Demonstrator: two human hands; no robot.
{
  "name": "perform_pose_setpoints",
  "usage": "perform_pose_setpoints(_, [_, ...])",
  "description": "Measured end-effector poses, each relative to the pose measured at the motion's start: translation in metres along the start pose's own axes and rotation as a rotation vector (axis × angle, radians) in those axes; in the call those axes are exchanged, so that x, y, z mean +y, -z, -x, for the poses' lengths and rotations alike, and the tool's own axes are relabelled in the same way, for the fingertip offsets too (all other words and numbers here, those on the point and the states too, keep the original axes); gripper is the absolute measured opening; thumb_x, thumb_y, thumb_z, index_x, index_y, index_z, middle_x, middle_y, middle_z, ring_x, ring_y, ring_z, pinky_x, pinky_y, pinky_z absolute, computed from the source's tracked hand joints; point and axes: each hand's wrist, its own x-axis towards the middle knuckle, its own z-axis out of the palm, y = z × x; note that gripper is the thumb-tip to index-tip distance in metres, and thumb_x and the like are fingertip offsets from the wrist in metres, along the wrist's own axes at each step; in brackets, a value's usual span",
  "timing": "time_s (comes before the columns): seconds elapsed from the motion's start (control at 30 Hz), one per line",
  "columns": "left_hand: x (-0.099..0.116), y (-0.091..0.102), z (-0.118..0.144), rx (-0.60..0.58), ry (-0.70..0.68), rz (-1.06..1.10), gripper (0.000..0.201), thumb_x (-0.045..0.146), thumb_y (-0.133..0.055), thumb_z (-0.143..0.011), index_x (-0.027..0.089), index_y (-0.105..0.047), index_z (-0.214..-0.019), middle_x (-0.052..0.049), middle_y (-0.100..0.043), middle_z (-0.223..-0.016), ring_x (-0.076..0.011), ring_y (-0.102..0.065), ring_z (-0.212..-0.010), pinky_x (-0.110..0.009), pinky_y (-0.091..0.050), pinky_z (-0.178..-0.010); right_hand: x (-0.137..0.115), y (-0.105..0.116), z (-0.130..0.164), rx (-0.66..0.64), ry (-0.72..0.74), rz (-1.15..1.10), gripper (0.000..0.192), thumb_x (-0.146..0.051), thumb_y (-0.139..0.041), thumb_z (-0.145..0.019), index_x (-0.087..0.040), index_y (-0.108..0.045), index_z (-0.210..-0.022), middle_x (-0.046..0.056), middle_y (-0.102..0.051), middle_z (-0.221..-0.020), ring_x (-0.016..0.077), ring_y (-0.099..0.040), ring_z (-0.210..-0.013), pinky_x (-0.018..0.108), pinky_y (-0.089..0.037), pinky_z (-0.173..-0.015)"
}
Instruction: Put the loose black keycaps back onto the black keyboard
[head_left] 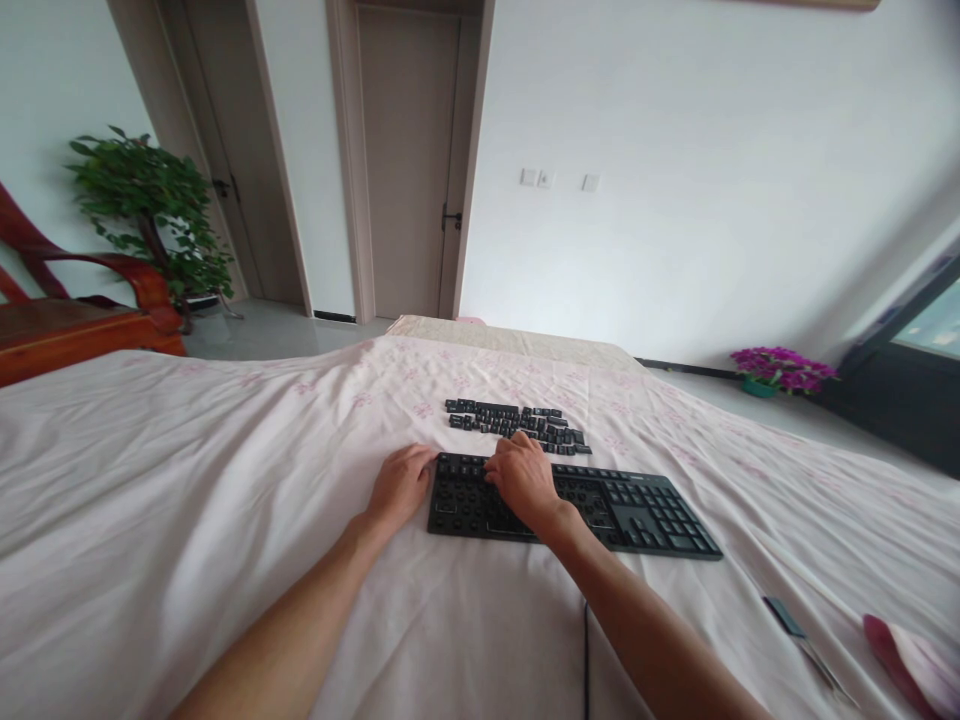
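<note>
A black computer keyboard [652,540] lies on the pale bedsheet in front of me. Much of its main block shows bare key seats, while the number pad on the right and part of the top rows carry keycaps. My left hand [401,488] grips the keyboard's upper left corner, fingers bent at its edge. Over the upper rows is my right hand [523,477], its fingers drawn together at the keys near the left; what they pinch is hidden. Just beyond the keyboard, loose black keycaps [499,412] lie in rough rows, partly behind my right hand.
A black-handled tool with a thin metal end [784,616] lies to the right, near a pink cloth [900,660]. The keyboard cable [586,650] runs toward me. A wooden chair [90,320] and potted plant [150,215] stand left; purple flowers [784,368] stand right.
</note>
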Motion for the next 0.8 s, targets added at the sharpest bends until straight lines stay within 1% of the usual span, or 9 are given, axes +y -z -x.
perform_pose_setpoints(0.1, [0.001, 0.000, 0.000, 0.007, -0.005, 0.000, 0.043, 0.002, -0.048, -0.078, 0.021, -0.070, -0.110, -0.005, -0.069, -0.115, -0.0184, -0.061, -0.110, -0.031, -0.042, -0.102, -0.005, 0.001, 0.003, -0.004, 0.032, 0.026, 0.023, -0.028, -0.055, -0.088, -0.022, -0.072, -0.074, 0.008, -0.067, -0.090, 0.0231, -0.047, -0.094, 0.034, -0.030, -0.078])
perform_pose_setpoints(0.23, [0.000, -0.001, 0.000, 0.014, -0.022, 0.000, 0.043, 0.001, -0.049, -0.078, 0.020, -0.070, -0.110, -0.006, -0.069, -0.115, -0.0186, -0.061, -0.108, -0.031, -0.042, -0.101, -0.010, -0.001, 0.012, 0.003, 0.019, 0.031, 0.030, -0.029, -0.047, -0.093, -0.022, -0.071, -0.077, 0.008, -0.065, -0.092, 0.0225, -0.047, -0.094, 0.035, -0.030, -0.077])
perform_pose_setpoints(0.33, [-0.001, -0.002, 0.000, 0.010, -0.025, -0.001, 0.044, 0.001, -0.049, -0.078, 0.020, -0.070, -0.111, -0.005, -0.069, -0.115, -0.0181, -0.061, -0.109, -0.031, -0.042, -0.102, -0.014, -0.002, 0.019, 0.011, 0.020, 0.083, 0.031, -0.023, -0.041, -0.094, -0.021, -0.069, -0.081, 0.009, -0.064, -0.093, 0.0229, -0.047, -0.094, 0.036, -0.029, -0.078])
perform_pose_setpoints(0.53, [0.000, -0.002, 0.000, -0.011, -0.011, -0.017, 0.044, 0.001, -0.048, -0.078, 0.021, -0.070, -0.111, -0.005, -0.069, -0.116, -0.0183, -0.060, -0.110, -0.032, -0.040, -0.103, -0.020, 0.000, 0.027, -0.007, 0.023, 0.119, 0.022, -0.016, -0.045, -0.087, -0.019, -0.066, -0.093, 0.011, -0.063, -0.098, 0.0250, -0.047, -0.097, 0.037, -0.029, -0.080])
perform_pose_setpoints(0.7, [0.001, 0.000, 0.001, -0.035, -0.001, -0.046, 0.045, 0.001, -0.048, -0.078, 0.020, -0.069, -0.113, -0.006, -0.068, -0.118, -0.0184, -0.058, -0.113, -0.034, -0.038, -0.106, -0.022, 0.002, 0.029, -0.063, 0.070, 0.118, 0.024, -0.011, -0.049, -0.080, -0.017, -0.067, -0.095, 0.013, -0.063, -0.099, 0.0249, -0.048, -0.098, 0.036, -0.030, -0.083])
perform_pose_setpoints(0.8, [0.001, 0.000, 0.001, -0.035, -0.003, -0.049, 0.045, 0.002, -0.048, -0.078, 0.020, -0.069, -0.114, -0.007, -0.068, -0.119, -0.0187, -0.058, -0.114, -0.035, -0.037, -0.107, -0.014, 0.005, 0.026, -0.086, 0.062, 0.072, 0.027, -0.012, -0.047, -0.083, -0.020, -0.070, -0.093, 0.010, -0.064, -0.096, 0.0236, -0.049, -0.097, 0.034, -0.030, -0.082])
